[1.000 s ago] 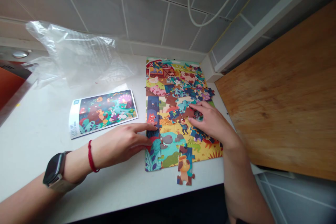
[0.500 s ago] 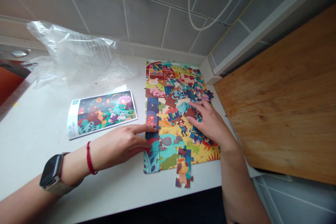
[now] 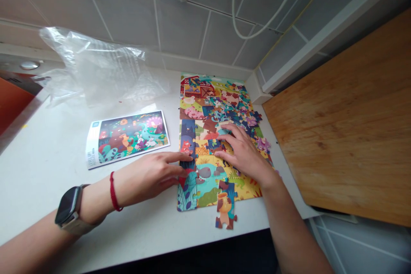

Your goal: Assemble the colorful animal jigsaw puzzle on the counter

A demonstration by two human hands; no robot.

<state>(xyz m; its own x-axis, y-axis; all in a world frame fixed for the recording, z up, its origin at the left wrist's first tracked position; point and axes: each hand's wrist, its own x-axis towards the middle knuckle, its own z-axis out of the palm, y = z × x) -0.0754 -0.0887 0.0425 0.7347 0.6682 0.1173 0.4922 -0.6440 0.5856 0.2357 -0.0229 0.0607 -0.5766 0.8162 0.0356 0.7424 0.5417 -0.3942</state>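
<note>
My left hand (image 3: 160, 171) has its fingers stretched out, the tips resting on a strip of joined jigsaw pieces (image 3: 188, 147) along the left edge of a bright farm-and-animal puzzle board (image 3: 205, 199). My right hand (image 3: 245, 154) lies over loose jigsaw pieces (image 3: 221, 115) in the board's middle. Its fingers are spread and slightly bent, and I see no piece gripped between them; what lies under the palm is hidden. A joined pair of pieces with a brown-and-orange animal (image 3: 226, 205) overhangs the board's lower edge. A purple piece (image 3: 263, 144) sits at the right edge.
Left of the board, a picture leaflet (image 3: 128, 139) lies on the white table (image 3: 48, 150). Crumpled clear plastic (image 3: 99, 68) is behind it. A wooden panel (image 3: 346, 128) borders the right side, and a white cable (image 3: 235, 4) hangs before the tiled wall.
My right hand has moved left across the loose pieces, its fingers more spread. A purple piece now shows at the board's right edge. My left hand stays on the strip.
</note>
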